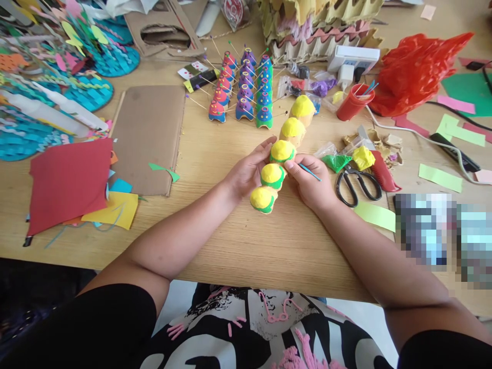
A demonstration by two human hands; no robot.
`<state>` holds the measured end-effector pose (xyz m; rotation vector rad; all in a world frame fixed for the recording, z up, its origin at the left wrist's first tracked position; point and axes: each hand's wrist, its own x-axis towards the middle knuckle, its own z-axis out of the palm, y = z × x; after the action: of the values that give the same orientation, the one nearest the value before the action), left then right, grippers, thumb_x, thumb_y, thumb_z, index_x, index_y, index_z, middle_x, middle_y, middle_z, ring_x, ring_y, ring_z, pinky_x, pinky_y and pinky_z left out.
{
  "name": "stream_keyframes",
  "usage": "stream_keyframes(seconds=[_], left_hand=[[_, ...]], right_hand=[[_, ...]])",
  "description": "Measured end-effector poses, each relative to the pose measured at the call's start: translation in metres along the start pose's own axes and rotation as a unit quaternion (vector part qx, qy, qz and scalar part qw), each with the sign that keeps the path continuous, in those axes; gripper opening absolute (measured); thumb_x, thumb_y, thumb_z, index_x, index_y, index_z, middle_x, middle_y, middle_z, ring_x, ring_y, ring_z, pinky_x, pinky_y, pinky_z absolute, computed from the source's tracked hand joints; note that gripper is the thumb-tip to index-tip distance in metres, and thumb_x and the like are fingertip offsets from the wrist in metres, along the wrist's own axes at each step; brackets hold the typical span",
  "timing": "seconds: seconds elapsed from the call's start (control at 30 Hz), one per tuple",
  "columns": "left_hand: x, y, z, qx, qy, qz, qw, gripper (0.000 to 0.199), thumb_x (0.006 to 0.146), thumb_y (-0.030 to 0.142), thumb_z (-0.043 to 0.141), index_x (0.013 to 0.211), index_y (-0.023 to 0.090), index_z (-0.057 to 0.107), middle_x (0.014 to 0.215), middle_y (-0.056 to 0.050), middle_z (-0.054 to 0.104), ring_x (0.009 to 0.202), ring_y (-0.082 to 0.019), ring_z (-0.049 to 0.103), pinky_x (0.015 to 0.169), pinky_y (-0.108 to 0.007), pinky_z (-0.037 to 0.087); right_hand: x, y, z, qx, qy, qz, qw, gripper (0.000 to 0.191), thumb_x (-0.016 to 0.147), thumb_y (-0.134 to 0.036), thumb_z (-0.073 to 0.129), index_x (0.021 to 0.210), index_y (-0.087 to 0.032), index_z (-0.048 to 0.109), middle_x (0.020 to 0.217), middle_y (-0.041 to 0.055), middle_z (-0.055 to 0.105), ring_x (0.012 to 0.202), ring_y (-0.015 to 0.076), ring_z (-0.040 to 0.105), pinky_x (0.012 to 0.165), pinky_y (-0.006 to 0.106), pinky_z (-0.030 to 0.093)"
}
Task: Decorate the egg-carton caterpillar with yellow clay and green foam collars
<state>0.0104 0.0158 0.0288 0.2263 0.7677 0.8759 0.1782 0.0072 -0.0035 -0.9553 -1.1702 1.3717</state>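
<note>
A strip of egg-carton cups (273, 176) slants up and away above the table, its domes capped in yellow clay. Green clay edges the nearer domes; the two farthest show bare carton below the yellow. My left hand (253, 166) grips the strip from its left side, fingers partly behind it. On the other side my right hand (309, 179) has its thumb against the strip near the middle dome, and a thin blue stick (309, 172) pokes out from that hand. Beyond stand finished-looking caterpillar strips in red (221, 95), purple (245, 92) and blue-green (264, 95), with pin-like feelers.
Black-handled scissors (358, 185), yellow clay (363, 158) and green clay (338, 162) lie right of my hands. A red cup (354, 102) and red plastic bag (418, 72) stand behind. At left are a cardboard sheet (148, 138) and red paper (71, 179). Egg cartons (315, 48) are stacked at the back.
</note>
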Motion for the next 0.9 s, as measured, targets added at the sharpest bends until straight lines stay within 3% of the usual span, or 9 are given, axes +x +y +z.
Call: stream_keyframes(seconds=[0.17,0.43,0.6,0.8,0.9], left_hand=[[-0.005,0.001,0.006,0.005,0.020,0.010,1.000,0.040,0.099,0.046,0.063,0.136,0.031,0.063,0.071,0.000,0.074,0.054,-0.019,0.069,0.062,-0.031,0.054],[-0.008,0.002,0.009,0.013,0.032,-0.004,0.999,0.043,0.099,0.051,0.064,0.137,0.032,0.063,0.072,-0.001,0.074,0.058,-0.020,0.070,0.061,-0.030,0.053],[-0.004,-0.001,0.004,0.016,0.012,0.012,1.000,0.042,0.100,0.054,0.064,0.135,0.032,0.066,0.075,-0.002,0.076,0.064,-0.021,0.073,0.068,-0.033,0.055],[-0.003,-0.001,0.003,0.002,-0.004,0.026,1.000,0.039,0.100,0.053,0.061,0.132,0.031,0.067,0.076,-0.002,0.076,0.070,-0.025,0.076,0.075,-0.037,0.058],[-0.003,-0.001,0.003,-0.002,-0.001,0.015,1.000,0.045,0.099,0.058,0.061,0.134,0.029,0.065,0.074,-0.003,0.075,0.070,-0.025,0.076,0.076,-0.038,0.058]], right_hand=[[0.003,0.004,-0.006,0.012,-0.021,0.007,1.000,0.038,0.076,-0.056,0.092,0.077,-0.023,0.073,0.076,-0.0028,0.066,0.073,0.0126,0.055,0.072,0.029,0.047],[0.004,0.007,-0.010,0.004,-0.038,0.024,0.999,0.043,0.078,-0.061,0.089,0.076,-0.023,0.070,0.063,-0.0060,0.051,0.060,0.0099,0.040,0.058,0.028,0.029],[0.004,0.007,-0.009,0.007,-0.030,0.018,0.999,0.044,0.078,-0.061,0.088,0.075,-0.023,0.067,0.064,-0.0058,0.051,0.060,0.0101,0.043,0.059,0.028,0.033],[0.004,-0.002,-0.007,-0.001,-0.036,0.036,0.999,0.056,0.079,-0.077,0.079,0.069,-0.024,0.065,0.063,-0.0032,0.054,0.061,0.0121,0.046,0.057,0.029,0.036],[0.003,-0.002,-0.007,-0.015,-0.042,0.022,0.999,0.046,0.075,-0.067,0.088,0.078,-0.024,0.071,0.066,-0.0047,0.057,0.062,0.0114,0.047,0.060,0.028,0.041]])
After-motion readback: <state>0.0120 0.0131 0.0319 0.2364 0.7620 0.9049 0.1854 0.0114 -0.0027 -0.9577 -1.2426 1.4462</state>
